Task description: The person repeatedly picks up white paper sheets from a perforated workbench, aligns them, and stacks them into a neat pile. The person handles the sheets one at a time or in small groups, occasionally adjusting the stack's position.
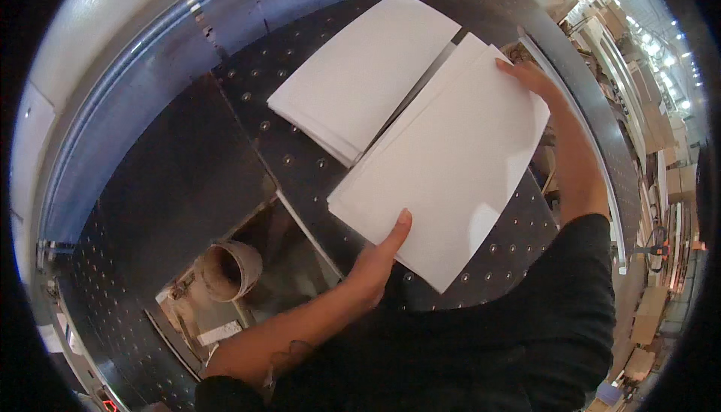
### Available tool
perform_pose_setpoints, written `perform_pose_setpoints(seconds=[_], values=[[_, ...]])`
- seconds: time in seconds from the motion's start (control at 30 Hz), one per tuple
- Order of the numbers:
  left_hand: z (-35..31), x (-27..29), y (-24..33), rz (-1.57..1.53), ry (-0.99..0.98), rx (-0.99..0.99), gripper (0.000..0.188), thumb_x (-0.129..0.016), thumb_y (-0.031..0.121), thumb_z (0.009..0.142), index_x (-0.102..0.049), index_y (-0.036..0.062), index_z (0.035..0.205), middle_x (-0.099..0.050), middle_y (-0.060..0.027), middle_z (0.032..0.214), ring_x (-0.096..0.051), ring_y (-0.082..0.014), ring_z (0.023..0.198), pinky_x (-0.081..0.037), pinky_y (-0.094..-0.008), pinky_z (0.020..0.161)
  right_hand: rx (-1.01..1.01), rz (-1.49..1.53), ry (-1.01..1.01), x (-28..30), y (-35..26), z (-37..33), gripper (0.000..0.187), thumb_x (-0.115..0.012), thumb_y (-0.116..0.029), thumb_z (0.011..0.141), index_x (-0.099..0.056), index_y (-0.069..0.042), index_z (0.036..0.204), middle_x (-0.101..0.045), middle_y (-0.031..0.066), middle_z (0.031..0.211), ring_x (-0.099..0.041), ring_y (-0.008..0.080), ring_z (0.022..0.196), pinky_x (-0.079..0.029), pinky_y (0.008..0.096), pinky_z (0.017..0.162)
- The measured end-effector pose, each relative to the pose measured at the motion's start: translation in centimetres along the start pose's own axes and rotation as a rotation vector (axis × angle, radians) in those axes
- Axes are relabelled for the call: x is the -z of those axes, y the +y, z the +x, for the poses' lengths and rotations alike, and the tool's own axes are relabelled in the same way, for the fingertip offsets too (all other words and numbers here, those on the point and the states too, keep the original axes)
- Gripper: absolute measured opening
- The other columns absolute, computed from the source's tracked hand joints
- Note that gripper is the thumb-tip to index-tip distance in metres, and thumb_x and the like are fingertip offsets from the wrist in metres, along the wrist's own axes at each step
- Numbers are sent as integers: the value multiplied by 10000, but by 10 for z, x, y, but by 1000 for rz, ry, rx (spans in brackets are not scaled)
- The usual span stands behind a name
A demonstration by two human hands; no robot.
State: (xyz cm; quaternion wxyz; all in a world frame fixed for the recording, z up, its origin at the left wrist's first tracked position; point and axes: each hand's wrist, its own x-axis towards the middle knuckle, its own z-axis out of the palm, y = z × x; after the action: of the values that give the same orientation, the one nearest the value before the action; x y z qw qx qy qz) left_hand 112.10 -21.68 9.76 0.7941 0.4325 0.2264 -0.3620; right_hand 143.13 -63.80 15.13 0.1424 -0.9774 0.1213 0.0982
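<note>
A stack of white paper sheets point(451, 149) lies slantwise over the dark table in front of me, its layers slightly out of line along the left edge. My left hand point(379, 262) grips its near edge, thumb on top and the other fingers hidden underneath. At the far right corner my right hand point(529, 78) holds the same stack, fingers over its edge. A second white stack point(368, 74) rests just to the left, parted from the first by a narrow dark gap. Nothing holds that one.
The dark tabletop point(180, 134) is dotted with small metal studs. A brown-stained round container point(227, 271) stands in a recess at the lower left. A blue-grey metal machine wall point(150, 66) rises behind. Cardboard and boards point(646, 104) are piled along the right.
</note>
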Motion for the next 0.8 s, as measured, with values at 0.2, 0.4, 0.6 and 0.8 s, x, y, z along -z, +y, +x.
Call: perform_pose_setpoints(seconds=[0.2,0.4,0.6,0.8], values=[[-38,39,23,-50,96,-29,866,-632,626,978,-398,29,1560,-470,-147,1578,-429,-296,1450,-323,-464,1199,-25,70,-90,-15,17,-100,818,-535,-740,964,-725,6,1238,-749,149,1082,-707,253,968,-509,395,931],[-49,70,41,94,48,-37,853,-622,636,979,-446,11,1531,-511,-177,1541,-478,-309,1411,-350,-433,1178,-99,453,-75,-40,24,-177,821,-543,-715,975,-705,53,1218,-754,145,1039,-706,214,956,-522,378,924],[-48,72,35,200,135,-111,860,-663,611,968,-471,-36,1501,-571,-182,1465,-559,-281,1313,-418,-410,1126,-203,539,-242,-41,39,-181,847,-582,-690,968,-649,83,1307,-735,166,1160,-712,243,1009,-507,370,975],[-44,69,18,149,120,-137,843,-683,544,981,-416,-44,1524,-574,-187,1441,-561,-279,1302,-446,-416,1104,-270,685,-276,-35,44,-200,819,-640,-645,954,-621,68,1358,-703,182,1257,-691,245,1088,-492,367,1016]])
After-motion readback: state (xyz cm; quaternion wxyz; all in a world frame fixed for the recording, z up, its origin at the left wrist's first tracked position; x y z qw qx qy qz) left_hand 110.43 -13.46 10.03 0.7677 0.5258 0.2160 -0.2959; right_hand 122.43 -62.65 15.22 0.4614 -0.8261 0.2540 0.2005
